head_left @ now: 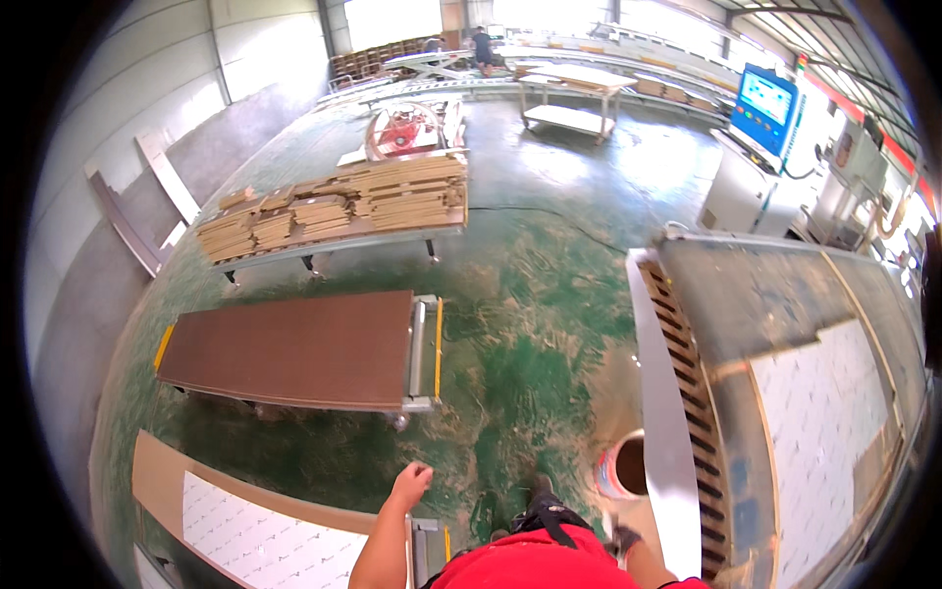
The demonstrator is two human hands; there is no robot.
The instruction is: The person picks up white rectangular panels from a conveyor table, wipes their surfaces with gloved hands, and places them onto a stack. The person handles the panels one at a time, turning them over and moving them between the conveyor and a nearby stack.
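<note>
My left hand (413,483) hangs in front of me, its fingers curled in loosely and nothing visible in them. Below it lies a long brown board with a white patterned sheet (280,535) on top. Low on the right, beside my red shirt (535,564), my right forearm (645,566) shows; the hand at its end is dark and blurred, so its fingers cannot be made out. Nearest to that arm are a round bucket (606,467) on the floor and the pale edge strip (667,432) of a large machine table.
A brown panel stack (294,348) lies on a roller cart to the left. Beyond it stand piles of tan strips (334,206). On the right, the machine bed (746,294) carries a white sheet (819,422); a control screen (765,103) stands behind. A person (482,49) is far off.
</note>
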